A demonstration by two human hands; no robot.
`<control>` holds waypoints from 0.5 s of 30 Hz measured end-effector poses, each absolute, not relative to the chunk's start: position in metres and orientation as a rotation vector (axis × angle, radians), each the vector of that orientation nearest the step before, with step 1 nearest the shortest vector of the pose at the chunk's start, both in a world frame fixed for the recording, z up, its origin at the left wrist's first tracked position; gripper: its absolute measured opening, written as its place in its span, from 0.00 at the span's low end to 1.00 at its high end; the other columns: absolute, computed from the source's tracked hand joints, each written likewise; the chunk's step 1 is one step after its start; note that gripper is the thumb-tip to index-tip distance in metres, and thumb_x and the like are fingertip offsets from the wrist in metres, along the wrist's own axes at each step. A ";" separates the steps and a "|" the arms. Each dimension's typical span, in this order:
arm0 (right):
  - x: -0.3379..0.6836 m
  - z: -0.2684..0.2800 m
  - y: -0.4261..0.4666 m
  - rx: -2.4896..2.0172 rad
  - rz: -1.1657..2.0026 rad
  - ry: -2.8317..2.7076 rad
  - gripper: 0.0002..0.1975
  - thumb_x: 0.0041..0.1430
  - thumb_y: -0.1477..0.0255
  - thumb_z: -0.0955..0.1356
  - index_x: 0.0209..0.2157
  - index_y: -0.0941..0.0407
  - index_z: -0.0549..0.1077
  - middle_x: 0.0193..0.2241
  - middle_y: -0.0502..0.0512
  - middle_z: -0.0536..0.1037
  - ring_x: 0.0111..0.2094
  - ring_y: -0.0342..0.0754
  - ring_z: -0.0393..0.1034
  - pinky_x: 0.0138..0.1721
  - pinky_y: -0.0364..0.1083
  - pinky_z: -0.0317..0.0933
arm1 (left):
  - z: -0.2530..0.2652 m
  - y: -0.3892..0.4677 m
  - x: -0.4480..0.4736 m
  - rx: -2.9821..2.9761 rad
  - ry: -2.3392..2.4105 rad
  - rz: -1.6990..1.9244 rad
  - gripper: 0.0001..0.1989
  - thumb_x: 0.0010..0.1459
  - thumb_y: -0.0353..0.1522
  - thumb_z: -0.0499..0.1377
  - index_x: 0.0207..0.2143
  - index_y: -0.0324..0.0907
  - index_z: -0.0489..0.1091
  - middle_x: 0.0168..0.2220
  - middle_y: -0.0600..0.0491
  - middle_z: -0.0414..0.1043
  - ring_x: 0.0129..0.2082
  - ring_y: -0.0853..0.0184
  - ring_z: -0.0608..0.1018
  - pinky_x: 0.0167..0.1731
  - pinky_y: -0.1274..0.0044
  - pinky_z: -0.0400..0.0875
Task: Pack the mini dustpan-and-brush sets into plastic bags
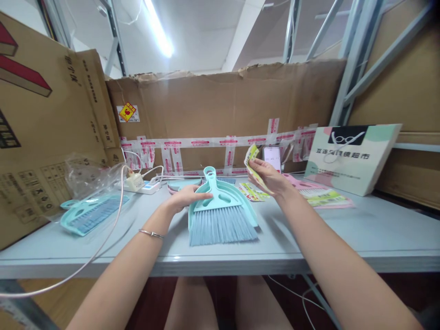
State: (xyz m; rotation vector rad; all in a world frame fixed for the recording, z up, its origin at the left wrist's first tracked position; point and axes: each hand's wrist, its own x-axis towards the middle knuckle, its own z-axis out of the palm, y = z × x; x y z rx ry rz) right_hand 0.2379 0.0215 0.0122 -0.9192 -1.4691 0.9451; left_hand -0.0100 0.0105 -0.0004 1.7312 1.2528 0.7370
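My left hand (186,198) grips the left side of a mint-green hand brush (220,220) and the matching dustpan (252,211) behind it, thumb lying over the front. The brush's pale blue bristles point toward me, near the table's front edge. Raised to the right, my right hand (266,175) pinches a yellow-green printed label card (253,167), which is bent and seen partly edge-on. Another label card (253,192) lies flat on the table between the dustpan and my right wrist.
On the left lie another mint brush set (94,213), clear plastic film (92,176), a power strip (147,187) and a white cable (118,215). A pink set (299,183) and a white box (350,158) stand right. Cardboard (220,105) walls the back; a lit phone (272,157) leans there.
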 end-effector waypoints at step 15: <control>0.186 -0.019 0.029 -0.843 1.022 -1.428 0.19 0.37 0.58 0.72 0.21 0.55 0.61 0.12 0.46 0.71 0.12 0.40 0.62 0.13 0.39 0.57 | -0.016 0.035 -0.008 1.315 1.388 1.454 0.21 0.44 0.49 0.58 0.24 0.38 0.68 0.22 0.53 0.70 0.25 0.65 0.71 0.24 0.78 0.61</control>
